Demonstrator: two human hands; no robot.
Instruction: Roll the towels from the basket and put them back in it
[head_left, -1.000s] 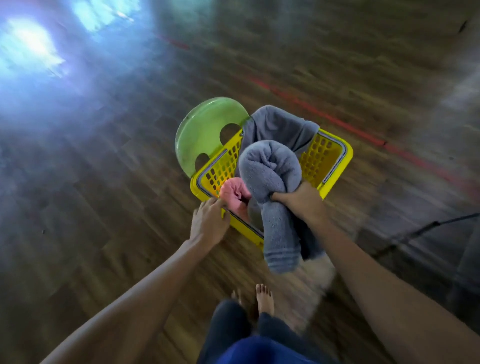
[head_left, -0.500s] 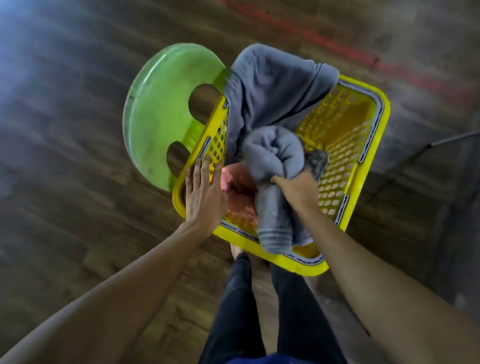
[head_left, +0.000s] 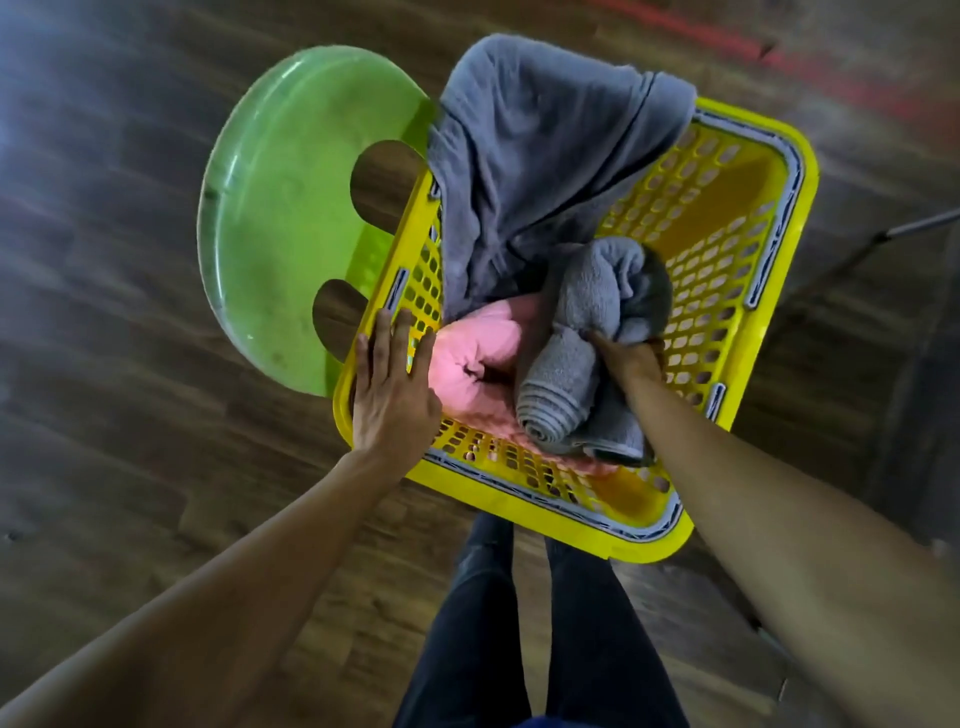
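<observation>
A yellow perforated basket (head_left: 748, 291) sits on the wooden floor right below me. My right hand (head_left: 626, 358) is inside it and grips a rolled grey towel (head_left: 587, 353) around its middle, the roll's spiral end facing me. A rolled pink towel (head_left: 478, 358) lies in the basket to the left of the grey roll, touching it. An unrolled grey towel (head_left: 540, 150) drapes over the basket's far left corner. My left hand (head_left: 392, 387) rests on the basket's left rim with straight fingers.
A round green plastic stool (head_left: 285, 228) stands against the basket's left side. A red line (head_left: 810, 62) crosses the wooden floor at the top right. My dark-trousered legs (head_left: 540, 639) are just under the basket's near edge.
My right hand has lowered the rolled grey towel down into the basket beside the pink roll. My left hand moved onto the basket's left rim. The view has closed in over the basket.
</observation>
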